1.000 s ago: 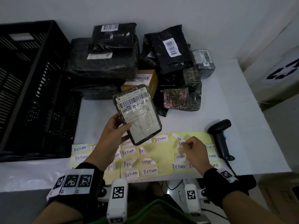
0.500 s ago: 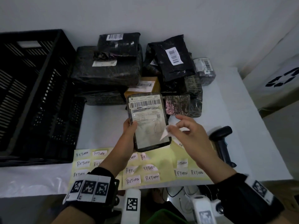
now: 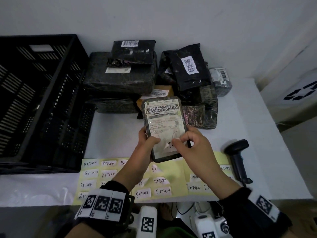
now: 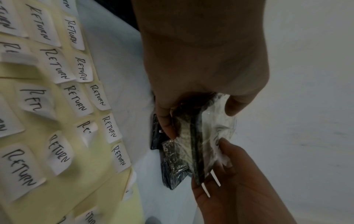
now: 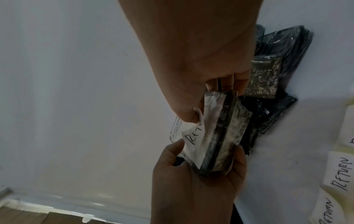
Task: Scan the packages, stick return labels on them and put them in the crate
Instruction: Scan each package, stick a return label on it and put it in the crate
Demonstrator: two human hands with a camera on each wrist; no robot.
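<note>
Left hand: my left hand (image 3: 147, 148) gripped the package (image 3: 163, 124) by its near left edge, thumb curled over the face and fingers behind, holding it up above the table (image 3: 240, 127).
Right hand: my right hand (image 3: 192, 148) pinched a return label (image 3: 169, 146) between thumb and forefinger — the label lay on the lower part of the package's face, one end curling up; the other fingers curled round the right edge.
Package: flat, dark, wrapped in clear film, with a white shipping slip and barcode at the top; it was tilted toward me, held between both hands.
Label close up: from the right wrist the label (image 5: 193, 134) read "RET…" and touched the film, with my left thumb at its lower end; from the left wrist only the package's edge (image 4: 193, 145) showed between the two hands.
Label sheets: yellow sheets (image 3: 173, 170) of handwritten "RETURN" stickers lay on the table's near edge, right under my hands.
Scanner: a black scanner (image 3: 237, 155) lay on the table to my right, just beside the sheets.
Pile: the other packages (image 3: 120, 78) — dark wraps and one brown box — were stacked at the back of the table, beyond the held one.
Crate: the black crate (image 3: 56, 93) stood to the left, beside the pile.
</note>
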